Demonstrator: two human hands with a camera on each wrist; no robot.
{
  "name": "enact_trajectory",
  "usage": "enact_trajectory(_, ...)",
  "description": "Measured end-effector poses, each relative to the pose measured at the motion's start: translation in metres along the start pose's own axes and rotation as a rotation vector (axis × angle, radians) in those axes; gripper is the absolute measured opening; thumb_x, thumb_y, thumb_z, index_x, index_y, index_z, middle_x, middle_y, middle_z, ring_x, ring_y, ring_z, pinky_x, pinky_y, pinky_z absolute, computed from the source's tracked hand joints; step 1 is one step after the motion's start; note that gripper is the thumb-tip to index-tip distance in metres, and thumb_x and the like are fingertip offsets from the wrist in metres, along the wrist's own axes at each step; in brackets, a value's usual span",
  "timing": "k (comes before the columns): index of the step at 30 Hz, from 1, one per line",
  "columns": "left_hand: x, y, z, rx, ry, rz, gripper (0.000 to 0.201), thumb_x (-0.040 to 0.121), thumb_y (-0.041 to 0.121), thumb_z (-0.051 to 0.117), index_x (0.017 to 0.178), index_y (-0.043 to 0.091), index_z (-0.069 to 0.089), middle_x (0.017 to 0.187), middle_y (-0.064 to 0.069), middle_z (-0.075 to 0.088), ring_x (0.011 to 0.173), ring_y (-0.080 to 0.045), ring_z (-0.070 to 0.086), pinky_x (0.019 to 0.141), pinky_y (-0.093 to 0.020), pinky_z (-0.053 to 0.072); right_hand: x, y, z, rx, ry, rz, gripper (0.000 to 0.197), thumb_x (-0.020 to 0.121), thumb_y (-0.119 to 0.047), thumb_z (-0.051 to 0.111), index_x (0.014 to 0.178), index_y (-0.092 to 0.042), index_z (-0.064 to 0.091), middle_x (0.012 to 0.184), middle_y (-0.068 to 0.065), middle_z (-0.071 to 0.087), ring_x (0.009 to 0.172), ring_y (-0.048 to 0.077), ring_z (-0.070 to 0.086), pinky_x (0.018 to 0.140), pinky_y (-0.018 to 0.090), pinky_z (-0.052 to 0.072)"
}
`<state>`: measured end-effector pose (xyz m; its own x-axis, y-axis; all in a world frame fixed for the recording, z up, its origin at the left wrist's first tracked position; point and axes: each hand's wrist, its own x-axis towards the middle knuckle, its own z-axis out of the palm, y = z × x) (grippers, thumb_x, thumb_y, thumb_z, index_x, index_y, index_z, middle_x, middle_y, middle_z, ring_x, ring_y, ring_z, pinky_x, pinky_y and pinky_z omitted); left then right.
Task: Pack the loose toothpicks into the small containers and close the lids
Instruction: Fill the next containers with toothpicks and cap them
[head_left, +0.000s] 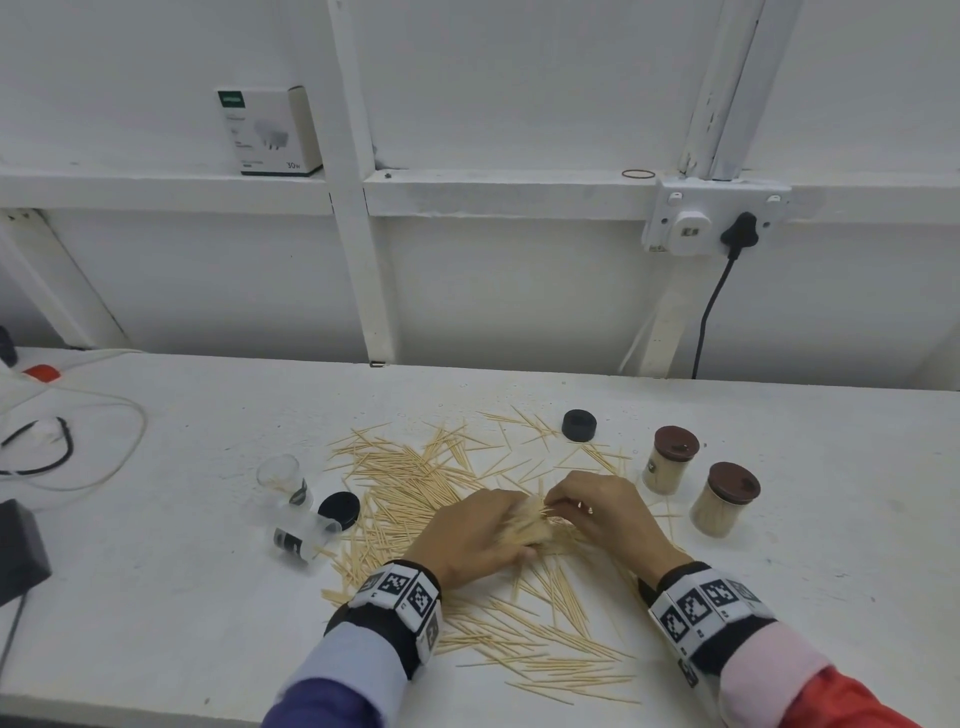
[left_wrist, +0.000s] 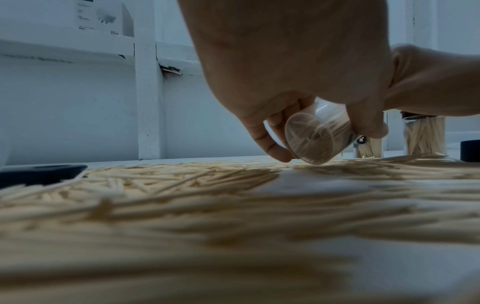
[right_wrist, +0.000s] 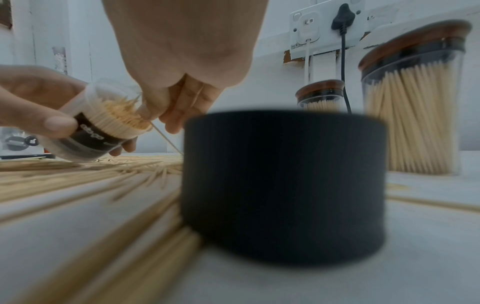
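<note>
Loose toothpicks (head_left: 415, 478) lie scattered across the white table (head_left: 182, 597). My left hand (head_left: 483, 530) grips a clear container (right_wrist: 103, 127), tilted on its side and packed with toothpicks, its base (left_wrist: 311, 139) just above the pile. My right hand (head_left: 592, 504) is at the container's mouth, and its fingers (right_wrist: 179, 107) pinch a single toothpick (right_wrist: 166, 137) beside the packed ends. Two filled containers with brown lids (head_left: 672, 460) (head_left: 724, 499) stand upright to the right. One clear container (head_left: 283, 475) stands upright at the left and another (head_left: 298, 538) lies on its side there, both without lids.
One black lid (head_left: 579, 425) sits behind the pile and another (head_left: 340, 510) next to the left containers. A third black lid (right_wrist: 283, 185) stands close under my right wrist. Cables (head_left: 78, 441) lie at the far left. A wall socket (head_left: 701, 223) with a plug is behind.
</note>
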<state>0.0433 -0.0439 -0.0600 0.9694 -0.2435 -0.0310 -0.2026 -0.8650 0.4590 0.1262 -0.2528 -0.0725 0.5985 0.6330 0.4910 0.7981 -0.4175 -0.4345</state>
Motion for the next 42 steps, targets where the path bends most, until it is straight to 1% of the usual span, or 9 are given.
enact_trajectory(4,-0.001,0.003,-0.003,-0.029,0.019,0.005,0.066,0.084,0.068,0.051,0.132,0.023,0.046,0.122,0.007,0.056,0.109,-0.01,0.051,0.09,-0.039,0.047,-0.001,-0.001,0.0,-0.023,-0.021,-0.044,0.019,0.083,-0.008,0.062,0.091,-0.02,0.074,0.084,-0.012,0.066,0.069,0.002,0.06,0.055,0.018,0.049)
enact_trajectory(7,-0.001,0.002,-0.003,-0.054,0.047,0.001,0.066,0.089,0.056,0.057,0.142,0.023,0.037,0.133,0.006,0.051,0.117,-0.009,0.047,0.096,-0.035,0.043,-0.002,-0.001,0.001,0.021,0.002,0.046,0.024,0.087,-0.005,0.058,0.104,-0.019,0.067,0.094,-0.012,0.065,0.076,-0.001,0.058,0.062,0.017,0.049)
enact_trajectory(16,-0.002,0.005,-0.004,-0.086,0.048,0.006,0.062,0.089,0.048,0.062,0.14,0.02,0.04,0.129,0.003,0.053,0.113,-0.012,0.05,0.094,-0.033,0.044,0.0,-0.005,0.0,0.034,-0.052,0.028,0.032,0.095,-0.04,0.046,0.102,-0.02,0.07,0.086,-0.013,0.065,0.072,-0.001,0.057,0.062,0.024,0.052)
enact_trajectory(21,0.0,0.004,-0.003,-0.041,0.068,0.009,0.06,0.088,0.05,0.061,0.138,0.021,0.042,0.127,0.004,0.053,0.113,-0.011,0.05,0.092,-0.034,0.045,-0.001,-0.015,-0.007,0.23,-0.189,0.21,0.059,0.084,-0.067,0.05,0.132,-0.033,0.054,0.106,-0.018,0.063,0.091,0.0,0.062,0.074,0.019,0.052)
enact_trajectory(24,0.001,-0.001,0.0,-0.063,0.09,0.02,0.071,0.087,0.045,0.065,0.147,0.024,0.032,0.141,0.006,0.044,0.128,-0.008,0.041,0.101,-0.034,0.042,-0.001,-0.013,-0.005,0.197,-0.25,0.179,0.057,0.081,-0.057,0.059,0.131,-0.027,0.055,0.106,-0.015,0.063,0.089,0.001,0.062,0.074,0.024,0.054)
enact_trajectory(29,0.003,-0.009,0.005,-0.033,0.212,0.07,0.083,0.083,0.042,0.07,0.15,0.026,0.024,0.152,0.009,0.029,0.139,-0.004,0.025,0.101,-0.025,0.042,-0.001,-0.01,-0.006,0.172,-0.147,0.12,0.044,0.076,-0.029,0.066,0.119,-0.029,0.057,0.11,-0.018,0.053,0.094,0.006,0.057,0.076,0.023,0.052)
enact_trajectory(34,0.005,-0.011,0.007,0.002,0.241,0.083,0.081,0.083,0.037,0.071,0.149,0.023,0.027,0.15,0.006,0.032,0.138,-0.006,0.028,0.098,-0.017,0.034,0.001,-0.012,-0.007,0.215,-0.172,0.132,0.04,0.077,-0.024,0.07,0.113,-0.032,0.057,0.11,-0.022,0.052,0.1,0.006,0.057,0.078,0.025,0.053)
enact_trajectory(39,0.006,-0.016,0.01,0.062,0.235,0.067,0.071,0.086,0.035,0.067,0.147,0.022,0.032,0.14,0.005,0.044,0.129,-0.012,0.039,0.098,-0.023,0.036,0.001,-0.016,-0.008,0.401,-0.171,0.241,0.046,0.074,-0.01,0.077,0.11,-0.034,0.059,0.112,-0.02,0.057,0.106,0.006,0.058,0.079,0.023,0.055)
enact_trajectory(42,0.007,-0.018,0.011,0.095,0.231,0.076,0.059,0.09,0.034,0.062,0.143,0.02,0.039,0.137,0.003,0.048,0.125,-0.015,0.043,0.1,-0.027,0.034,0.002,-0.017,-0.009,0.538,-0.199,0.352,0.057,0.072,-0.01,0.081,0.119,-0.035,0.06,0.119,-0.017,0.058,0.109,0.004,0.058,0.079,0.027,0.057)
